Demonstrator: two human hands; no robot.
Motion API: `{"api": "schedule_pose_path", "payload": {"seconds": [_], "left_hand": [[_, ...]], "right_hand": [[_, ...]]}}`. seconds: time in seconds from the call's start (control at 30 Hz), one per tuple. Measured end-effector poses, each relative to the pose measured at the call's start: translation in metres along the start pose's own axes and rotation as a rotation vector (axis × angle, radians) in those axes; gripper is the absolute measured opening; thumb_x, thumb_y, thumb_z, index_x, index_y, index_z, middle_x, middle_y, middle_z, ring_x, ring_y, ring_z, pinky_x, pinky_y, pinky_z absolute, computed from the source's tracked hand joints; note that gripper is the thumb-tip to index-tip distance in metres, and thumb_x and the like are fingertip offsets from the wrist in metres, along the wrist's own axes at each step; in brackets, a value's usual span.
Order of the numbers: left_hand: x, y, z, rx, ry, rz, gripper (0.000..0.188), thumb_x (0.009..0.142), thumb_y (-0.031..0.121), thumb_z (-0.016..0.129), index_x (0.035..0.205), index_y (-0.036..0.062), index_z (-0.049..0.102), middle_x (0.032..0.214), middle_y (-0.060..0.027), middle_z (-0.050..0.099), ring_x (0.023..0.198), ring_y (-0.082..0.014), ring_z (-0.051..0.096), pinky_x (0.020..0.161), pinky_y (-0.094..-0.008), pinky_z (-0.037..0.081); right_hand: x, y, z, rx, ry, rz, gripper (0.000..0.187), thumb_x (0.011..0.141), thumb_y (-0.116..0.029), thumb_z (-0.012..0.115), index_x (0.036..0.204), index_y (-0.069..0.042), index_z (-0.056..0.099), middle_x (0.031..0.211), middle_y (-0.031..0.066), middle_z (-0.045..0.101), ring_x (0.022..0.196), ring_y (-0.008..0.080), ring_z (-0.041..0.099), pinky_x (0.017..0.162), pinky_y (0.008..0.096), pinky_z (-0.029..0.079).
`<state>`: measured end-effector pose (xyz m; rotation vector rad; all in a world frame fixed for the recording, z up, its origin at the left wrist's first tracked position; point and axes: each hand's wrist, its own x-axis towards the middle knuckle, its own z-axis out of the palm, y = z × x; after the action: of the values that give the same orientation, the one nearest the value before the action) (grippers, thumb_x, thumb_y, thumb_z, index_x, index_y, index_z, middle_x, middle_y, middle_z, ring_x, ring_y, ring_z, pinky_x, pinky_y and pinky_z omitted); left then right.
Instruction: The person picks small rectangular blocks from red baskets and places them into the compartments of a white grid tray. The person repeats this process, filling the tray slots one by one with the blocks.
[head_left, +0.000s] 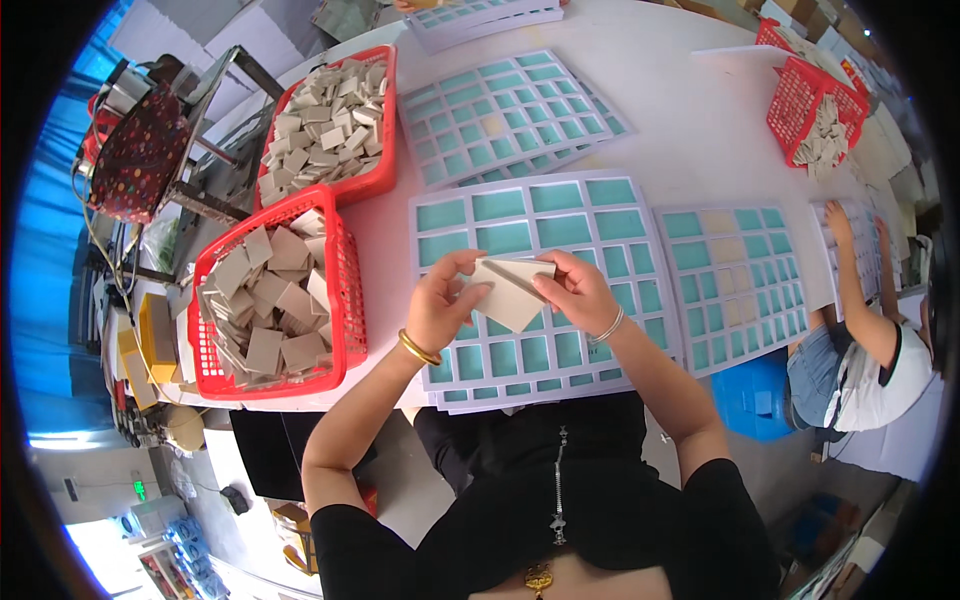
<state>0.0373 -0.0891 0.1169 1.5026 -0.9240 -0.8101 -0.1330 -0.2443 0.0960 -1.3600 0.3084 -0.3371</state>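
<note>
Gripping beige tiles (512,304), number unclear, left fingers (470,297) and right fingers (557,294) partly hide the tray (558,231).

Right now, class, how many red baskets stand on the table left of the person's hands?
2: a nearer red basket, left of the left hand, and a farther red basket just beyond it. No others show there.

The white table (690,120) carries two red baskets (350,285) at left, gridded boards (530,205) mid-table, another basket (788,125) far right.
</note>
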Motion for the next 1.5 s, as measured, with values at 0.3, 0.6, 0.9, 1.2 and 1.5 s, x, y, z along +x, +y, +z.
{"api": "schedule_pose_path", "payload": {"seconds": [0.3,0.6,0.9,1.2,1.5], "left_hand": [[0.047,-0.044,-0.008,0.105,0.063,-0.033,0.027,0.081,-0.001,0.06,0.107,0.0041,0.062,0.101,-0.0071,0.056,0.071,-0.0137,0.062,0.055,-0.0251,0.053],[0.106,-0.085,-0.004,0.437,0.244,-0.094,0.019,0.08,0.013,0.065,0.097,0.0039,0.066,0.077,-0.0017,0.062,0.065,-0.0081,0.052,0.061,-0.0259,0.045],[0.122,-0.095,-0.007,0.6,0.051,-0.102,0.014,0.08,0.009,0.063,0.093,0.0052,0.067,0.095,-0.0069,0.061,0.07,-0.0185,0.061,0.066,-0.0306,0.05],[0.08,-0.075,0.008,1.108,-0.073,0.308,0.025,0.076,0.0,0.058,0.098,0.0109,0.065,0.112,-0.0048,0.06,0.096,-0.0264,0.059,0.082,-0.0414,0.046],[0.07,-0.079,0.011,1.117,-0.214,0.252,0.032,0.074,-0.001,0.057,0.102,0.0124,0.063,0.111,-0.0047,0.062,0.104,-0.026,0.057,0.096,-0.0399,0.04]], "right_hand": [[-0.006,0.007,-0.065,-0.075,0.568,-0.018,0.024,0.091,-0.02,0.06,0.106,-0.001,0.057,0.081,0.0016,0.061,0.06,0.0027,0.05,0.048,0.0172,0.038],[0.006,-0.006,-0.08,-0.104,0.546,-0.068,0.024,0.091,-0.019,0.06,0.107,-0.002,0.057,0.082,0.0016,0.061,0.06,0.0038,0.049,0.052,0.0191,0.04],[0.018,-0.005,-0.087,-0.067,0.553,-0.033,0.024,0.09,-0.017,0.061,0.108,-0.002,0.057,0.082,0.002,0.06,0.06,0.0038,0.049,0.051,0.0184,0.039],[0.087,0.025,-0.09,-0.409,0.478,-0.217,0.026,0.084,-0.009,0.064,0.108,-0.004,0.057,0.075,0.006,0.06,0.062,0.0114,0.06,0.055,0.025,0.049],[0.166,0.063,-0.067,-0.688,0.234,0.039,0.019,0.08,-0.01,0.064,0.098,-0.005,0.063,0.071,0.0108,0.064,0.06,0.0217,0.062,0.057,0.0342,0.049]]}}
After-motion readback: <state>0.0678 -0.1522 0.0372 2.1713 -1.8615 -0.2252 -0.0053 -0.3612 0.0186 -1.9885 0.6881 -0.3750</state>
